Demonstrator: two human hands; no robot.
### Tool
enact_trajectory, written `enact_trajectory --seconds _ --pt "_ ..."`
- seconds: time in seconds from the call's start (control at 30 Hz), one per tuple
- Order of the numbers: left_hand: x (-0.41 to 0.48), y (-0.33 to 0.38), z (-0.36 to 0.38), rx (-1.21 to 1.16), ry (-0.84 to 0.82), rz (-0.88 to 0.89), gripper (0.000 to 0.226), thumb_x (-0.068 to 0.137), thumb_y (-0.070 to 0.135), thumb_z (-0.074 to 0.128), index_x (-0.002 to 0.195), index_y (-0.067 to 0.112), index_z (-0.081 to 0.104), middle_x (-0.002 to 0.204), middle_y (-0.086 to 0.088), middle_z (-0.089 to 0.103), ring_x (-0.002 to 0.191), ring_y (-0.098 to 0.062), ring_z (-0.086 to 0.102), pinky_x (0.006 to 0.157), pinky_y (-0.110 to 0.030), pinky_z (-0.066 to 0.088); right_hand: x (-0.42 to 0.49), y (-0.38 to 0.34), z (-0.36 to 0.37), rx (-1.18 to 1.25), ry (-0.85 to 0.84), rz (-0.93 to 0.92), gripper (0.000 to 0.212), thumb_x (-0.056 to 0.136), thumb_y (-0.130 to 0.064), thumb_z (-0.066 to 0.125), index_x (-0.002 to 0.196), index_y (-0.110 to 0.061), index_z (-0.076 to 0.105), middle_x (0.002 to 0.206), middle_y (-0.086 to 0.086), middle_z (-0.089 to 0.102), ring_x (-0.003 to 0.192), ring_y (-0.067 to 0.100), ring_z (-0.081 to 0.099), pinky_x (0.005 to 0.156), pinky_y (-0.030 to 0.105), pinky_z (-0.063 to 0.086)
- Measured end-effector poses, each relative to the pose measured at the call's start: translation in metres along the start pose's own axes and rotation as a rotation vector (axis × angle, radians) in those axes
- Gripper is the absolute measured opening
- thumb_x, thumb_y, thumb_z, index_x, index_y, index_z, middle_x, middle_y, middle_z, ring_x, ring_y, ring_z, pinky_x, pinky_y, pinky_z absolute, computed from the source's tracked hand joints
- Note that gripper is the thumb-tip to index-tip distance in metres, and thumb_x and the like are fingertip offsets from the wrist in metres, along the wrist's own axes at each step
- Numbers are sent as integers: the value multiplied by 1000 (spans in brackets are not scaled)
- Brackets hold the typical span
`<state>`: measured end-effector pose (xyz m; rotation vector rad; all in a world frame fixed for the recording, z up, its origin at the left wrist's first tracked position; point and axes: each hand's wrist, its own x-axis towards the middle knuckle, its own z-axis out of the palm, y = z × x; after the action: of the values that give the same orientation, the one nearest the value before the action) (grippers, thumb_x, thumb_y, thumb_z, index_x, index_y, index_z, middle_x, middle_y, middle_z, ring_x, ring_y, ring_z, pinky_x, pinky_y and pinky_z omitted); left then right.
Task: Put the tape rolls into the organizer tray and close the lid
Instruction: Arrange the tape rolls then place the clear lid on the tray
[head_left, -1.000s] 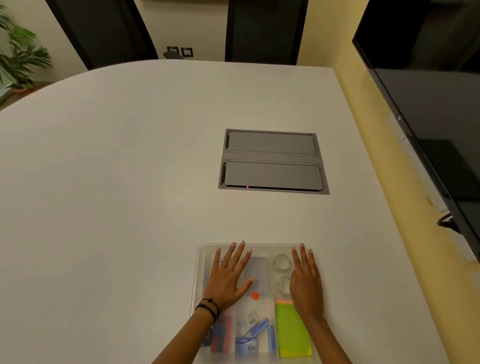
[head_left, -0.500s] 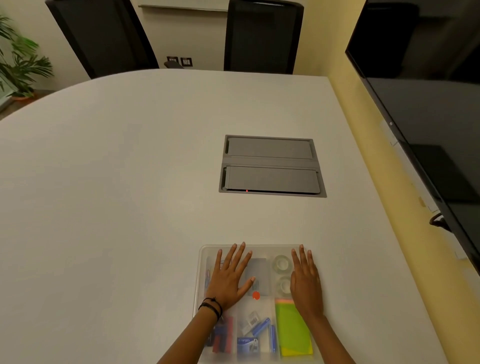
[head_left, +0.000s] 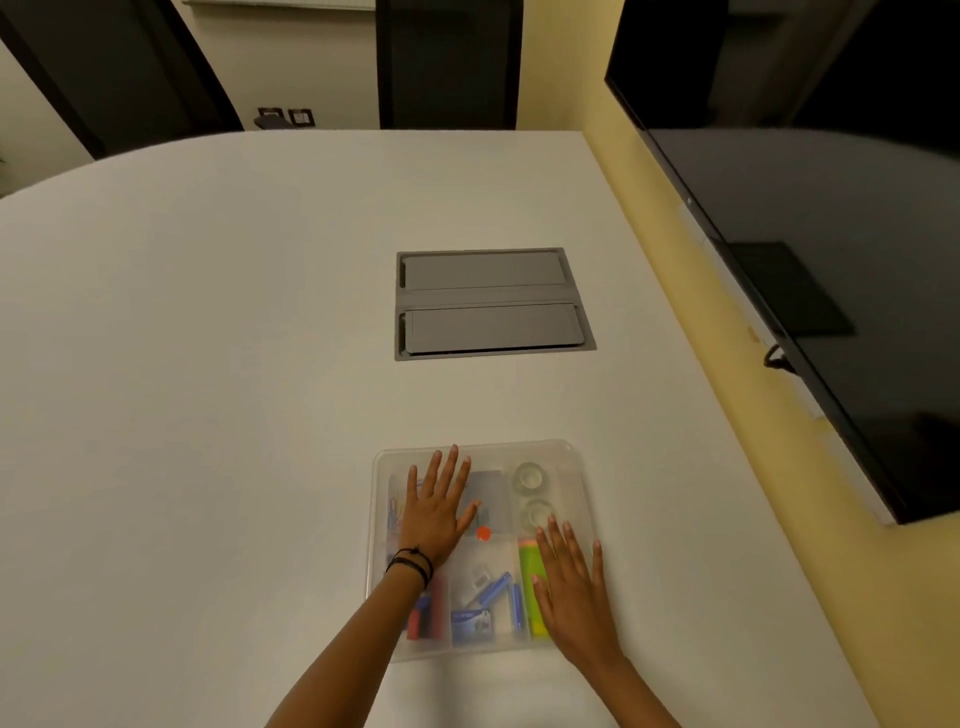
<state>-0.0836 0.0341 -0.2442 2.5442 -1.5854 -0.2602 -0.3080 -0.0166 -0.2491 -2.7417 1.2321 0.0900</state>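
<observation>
White table (head_left: 208, 364) carries the organizer tray (head_left: 579, 470) at its near edge, clear lid (head_left: 496, 457) down. Two tape rolls (head_left: 528, 475) sit in the far-right compartment. Left hand (head_left: 434, 512) and right hand (head_left: 571, 587) lie flat on the lid, fingers spread, gripping nothing. Grey hatch (head_left: 491, 304) lies beyond.

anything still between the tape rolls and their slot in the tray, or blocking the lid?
Nothing visible. Both tape rolls already sit in the organizer tray's far-right compartment, under the clear lid. Left hand and right hand lie flat on it.
</observation>
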Motion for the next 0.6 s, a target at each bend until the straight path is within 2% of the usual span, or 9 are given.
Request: enact_trajectory --seconds 0.03,0.07,0.13,0.2,0.27,0.37,0.43,0.53,0.6 --pt "-3 6 -3 -3 -1 -24 63 92 55 0 146 25 -3 157 0 -18 144 -25 14 113 -56 22 -2 -2 -1 -6 -7 19 60 95 -42 1 143 -18 29 152 3 33 144 11 -19 114 44 -3" --pt "-8 12 -3 -7 -19 -40 64 92 55 5 146 23 -2 151 1 -35 144 -28 5 114 -57 17 -3 -3 -2 -12 -9 32 60 95 -41 1 144 -18 28 151 3 35 144 10 -19 114 43 -3" --pt "-24 21 4 10 1 -20 70 88 61 -2 141 22 -25 136 5 -55 139 -23 -31 114 -55 -4 -4 -3 -5 -19 6 43 60 95 -41 0 144 -19 27 152 2 34 143 9 -20 114 43 -3" --pt "-45 26 13 -26 -4 53 70 80 69 -10 134 32 -37 134 12 -56 129 -14 -47 109 -47 -16 -4 -4 -5 -13 19 39 60 95 -40 0 144 -19 26 152 2 34 143 8 -21 114 42 -3" --pt "-66 28 19 -119 -47 94 75 79 74 -2 139 36 -25 140 18 -48 130 -8 -44 109 -44 -20 -4 -3 -5 -6 29 32 60 95 -40 0 144 -19 27 151 2 35 143 7 -21 114 43 -3" --pt "-89 32 24 -134 -22 74 76 85 70 11 147 26 8 158 2 -8 139 -8 -30 114 -46 -9 -4 -3 -4 -10 39 22 61 95 -41 -1 144 -18 27 151 3 36 143 8 -23 114 43 -4" --pt "-95 35 25 -143 -38 37 75 86 69 12 147 26 4 158 0 1 140 -9 -28 115 -46 -11 -5 -3 -4 -11 48 18 60 95 -41 -2 144 -18 25 150 4 37 142 9 -23 114 43 -4" --pt "-98 38 25 -131 -33 20 73 88 67 11 147 26 4 157 0 4 141 -11 -24 115 -44 -14 -5 -3 -5 -28 54 7 57 95 -40 -3 146 -21 14 151 5 36 142 10 -24 114 43 -4" --pt "-99 38 25 -117 -37 16 71 89 65 12 148 25 7 157 -1 6 141 -12 -23 114 -43 -14 -6 -2 -3 -44 59 2 58 95 -41 -4 146 -19 16 151 6 35 142 11 -24 113 44 -4"
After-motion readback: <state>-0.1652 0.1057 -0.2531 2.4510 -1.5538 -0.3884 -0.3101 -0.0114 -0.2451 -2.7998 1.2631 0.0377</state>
